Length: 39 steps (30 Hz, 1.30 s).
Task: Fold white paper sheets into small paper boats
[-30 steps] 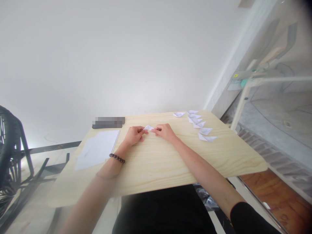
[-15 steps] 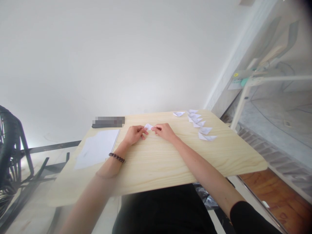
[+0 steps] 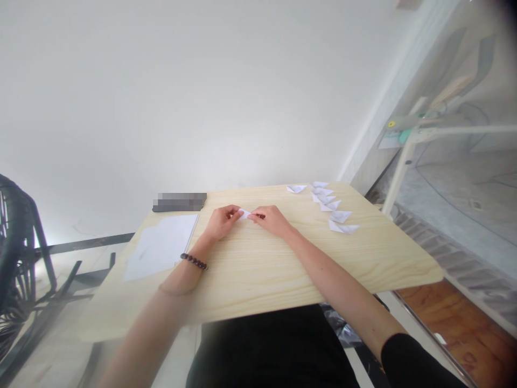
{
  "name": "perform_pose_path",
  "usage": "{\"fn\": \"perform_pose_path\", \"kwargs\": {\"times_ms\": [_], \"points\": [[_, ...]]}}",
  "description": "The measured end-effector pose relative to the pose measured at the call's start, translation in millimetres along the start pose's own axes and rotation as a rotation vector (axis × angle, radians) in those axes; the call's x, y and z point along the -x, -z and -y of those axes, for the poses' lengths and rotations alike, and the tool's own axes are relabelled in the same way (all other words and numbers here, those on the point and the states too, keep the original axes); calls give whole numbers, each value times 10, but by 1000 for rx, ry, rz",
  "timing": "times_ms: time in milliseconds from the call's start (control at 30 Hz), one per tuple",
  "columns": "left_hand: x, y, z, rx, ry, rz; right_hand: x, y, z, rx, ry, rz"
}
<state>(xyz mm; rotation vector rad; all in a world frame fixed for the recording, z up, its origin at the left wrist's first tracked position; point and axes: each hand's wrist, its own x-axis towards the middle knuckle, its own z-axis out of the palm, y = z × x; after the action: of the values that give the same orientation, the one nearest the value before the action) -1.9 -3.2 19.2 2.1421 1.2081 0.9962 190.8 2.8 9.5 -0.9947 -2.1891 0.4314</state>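
Observation:
A small piece of folded white paper is held between my two hands over the middle of the table. My left hand, with a dark bead bracelet on its wrist, pinches the paper's left side between thumb and fingers. On the right side, my right hand grips the same paper with thumb and forefinger. Fingers cover part of the paper, so its full shape is hidden. Several folded paper boats stand in a loose row to the right of my hands.
Loose white sheets lie on the left of the wooden table. A dark, partly blurred-out object rests at the back left edge. The wall rises behind the table, and a black chair stands at far left.
My hands have drawn slightly closer together. The folded paper, which showed a raised peak before, now looks lower and flatter, with my thumbs on it.

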Motion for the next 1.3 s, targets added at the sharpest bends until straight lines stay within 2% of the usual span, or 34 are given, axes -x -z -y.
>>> {"fn": "perform_pose_path", "kwargs": {"times_ms": [300,633,900,1033,1300], "points": [[16,-79,8,239,51,32,9,-17,-7,-43,-25,-51],[11,-13,-30,56,34,-5,12,-17,31,-48,-51,-16],[13,-61,-7,169,85,1,15,-4,40,-24,-23,-74],[11,-72,9,260,105,57,3,1,22,-33,-36,-117],[-2,-36,56,189,158,95,4,-8,2,-23,-76,-119]]}}
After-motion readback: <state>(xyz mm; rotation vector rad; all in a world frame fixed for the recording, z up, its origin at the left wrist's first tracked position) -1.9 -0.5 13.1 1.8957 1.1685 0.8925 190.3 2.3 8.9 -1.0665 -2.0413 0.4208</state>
